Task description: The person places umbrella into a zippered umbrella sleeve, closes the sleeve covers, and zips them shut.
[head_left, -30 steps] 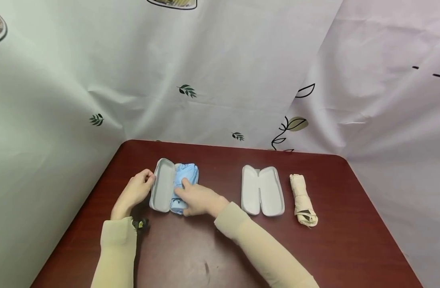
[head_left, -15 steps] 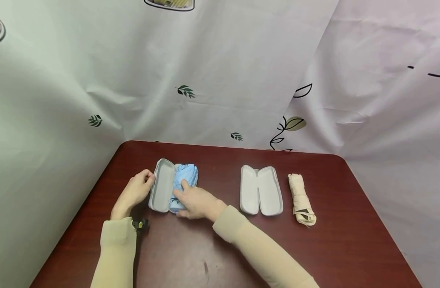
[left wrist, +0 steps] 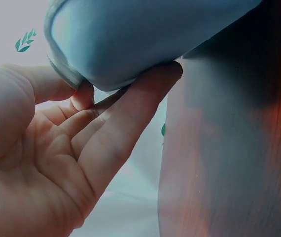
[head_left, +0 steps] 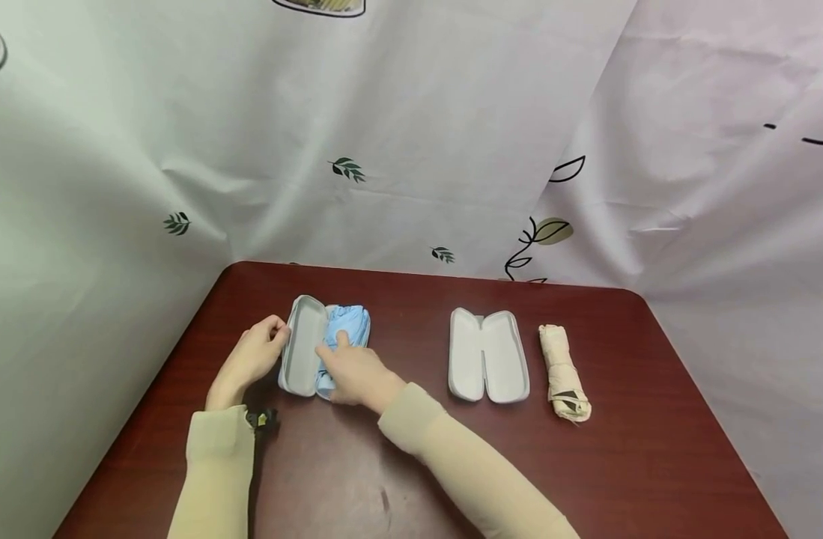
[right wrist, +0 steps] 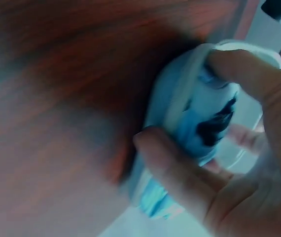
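An open light grey glasses case (head_left: 304, 346) lies at the left of the table. A crumpled, folded blue cloth (head_left: 347, 323) with dark print fills its right half. My left hand (head_left: 252, 355) pinches the outer rim of the case's left half, its thumb at the edge and fingers beneath in the left wrist view. My right hand (head_left: 357, 373) reaches over the blue cloth (right wrist: 199, 123) and grips it, fingers bent at its near end. One right fingertip lies over the case's rim (right wrist: 180, 94) in the right wrist view. Part of the cloth is hidden under the right hand.
A second open grey glasses case (head_left: 466, 355) stands right of the middle. Further right lies a rolled beige cloth bundle (head_left: 565, 374) with a band round it. The dark red table (head_left: 411, 464) ends at a white printed curtain (head_left: 398, 217) behind.
My right hand has shifted slightly left over the blue cloth, covering more of its near end. The left hand keeps its place at the case's rim.
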`<state>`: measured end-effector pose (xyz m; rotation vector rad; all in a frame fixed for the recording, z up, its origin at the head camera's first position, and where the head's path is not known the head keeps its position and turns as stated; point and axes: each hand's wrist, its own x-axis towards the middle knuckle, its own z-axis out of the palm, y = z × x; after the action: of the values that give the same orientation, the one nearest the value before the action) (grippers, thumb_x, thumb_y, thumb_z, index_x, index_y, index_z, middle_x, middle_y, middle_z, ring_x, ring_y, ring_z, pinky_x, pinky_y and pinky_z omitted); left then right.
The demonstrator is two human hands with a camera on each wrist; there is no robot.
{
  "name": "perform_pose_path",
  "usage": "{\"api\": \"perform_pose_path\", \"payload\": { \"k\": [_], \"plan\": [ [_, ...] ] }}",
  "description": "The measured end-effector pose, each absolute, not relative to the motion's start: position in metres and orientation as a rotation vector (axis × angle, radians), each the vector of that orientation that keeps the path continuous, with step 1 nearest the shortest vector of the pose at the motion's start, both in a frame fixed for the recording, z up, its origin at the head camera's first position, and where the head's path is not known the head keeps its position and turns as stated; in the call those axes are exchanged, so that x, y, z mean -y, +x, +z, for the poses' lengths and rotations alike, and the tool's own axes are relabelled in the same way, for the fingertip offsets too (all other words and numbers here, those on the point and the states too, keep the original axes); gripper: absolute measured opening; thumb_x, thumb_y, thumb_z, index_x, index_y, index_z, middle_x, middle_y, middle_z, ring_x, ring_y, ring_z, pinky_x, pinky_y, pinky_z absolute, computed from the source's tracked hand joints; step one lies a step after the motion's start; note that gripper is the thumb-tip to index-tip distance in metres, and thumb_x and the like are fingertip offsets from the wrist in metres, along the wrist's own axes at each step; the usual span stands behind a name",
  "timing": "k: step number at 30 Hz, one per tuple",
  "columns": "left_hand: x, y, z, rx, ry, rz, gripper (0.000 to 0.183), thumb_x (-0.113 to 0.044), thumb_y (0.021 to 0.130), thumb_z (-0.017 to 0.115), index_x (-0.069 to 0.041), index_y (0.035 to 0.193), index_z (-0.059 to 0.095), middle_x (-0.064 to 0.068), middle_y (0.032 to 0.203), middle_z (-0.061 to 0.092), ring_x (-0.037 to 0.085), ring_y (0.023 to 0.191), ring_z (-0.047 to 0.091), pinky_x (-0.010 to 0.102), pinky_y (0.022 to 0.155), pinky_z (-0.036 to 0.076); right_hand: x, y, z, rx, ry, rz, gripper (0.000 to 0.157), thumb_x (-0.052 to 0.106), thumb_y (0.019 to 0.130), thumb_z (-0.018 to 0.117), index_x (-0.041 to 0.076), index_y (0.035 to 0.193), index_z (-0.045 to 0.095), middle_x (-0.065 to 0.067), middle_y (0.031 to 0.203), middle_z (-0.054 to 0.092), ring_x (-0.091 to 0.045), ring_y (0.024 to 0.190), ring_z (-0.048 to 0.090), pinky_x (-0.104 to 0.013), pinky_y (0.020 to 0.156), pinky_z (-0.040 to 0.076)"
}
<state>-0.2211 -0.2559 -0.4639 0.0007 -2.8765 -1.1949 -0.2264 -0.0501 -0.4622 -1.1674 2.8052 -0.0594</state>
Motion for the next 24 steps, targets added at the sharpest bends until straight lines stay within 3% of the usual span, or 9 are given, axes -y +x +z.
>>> {"api": "perform_pose_path", "payload": {
  "k": [7, 15, 24],
  "plan": [
    [0.258, -0.219, -0.466, 2.864, -0.005, -1.237, 0.027, -0.023, 0.105, 0.040, -0.003, 0.097, 0.056, 0.009, 0.082, 0.057, 0.022, 0.073, 0.052, 0.035, 0.064, 0.042, 0.071, -0.219, -0.454, -2.845, -1.070, 0.192, 0.057, 0.040, 0.078, 0.079, 0.017, 0.119, 0.046, -0.007, 0.105, 0.047, -0.014, 0.067, 0.057, -0.027, 0.051, 0.048],
    [0.262, -0.216, -0.470, 2.869, 0.010, -1.241, 0.027, -0.023, 0.105, 0.039, -0.003, 0.097, 0.055, 0.008, 0.079, 0.054, 0.022, 0.072, 0.050, 0.035, 0.063, 0.041, 0.061, -0.218, -0.469, -2.853, -1.172, 0.067, 0.053, 0.040, 0.084, 0.075, 0.021, 0.124, 0.047, -0.009, 0.111, 0.047, -0.014, 0.056, 0.053, -0.027, 0.048, 0.044],
    [0.260, -0.219, -0.466, 2.859, 0.010, -1.252, 0.026, -0.023, 0.105, 0.040, -0.003, 0.097, 0.055, 0.009, 0.081, 0.055, 0.023, 0.074, 0.051, 0.035, 0.064, 0.042, 0.032, -0.227, -0.471, -2.725, -1.365, -0.173, 0.045, 0.031, 0.087, 0.074, 0.018, 0.121, 0.047, -0.009, 0.115, 0.040, -0.012, 0.055, 0.051, -0.023, 0.053, 0.043]
  ]
}}
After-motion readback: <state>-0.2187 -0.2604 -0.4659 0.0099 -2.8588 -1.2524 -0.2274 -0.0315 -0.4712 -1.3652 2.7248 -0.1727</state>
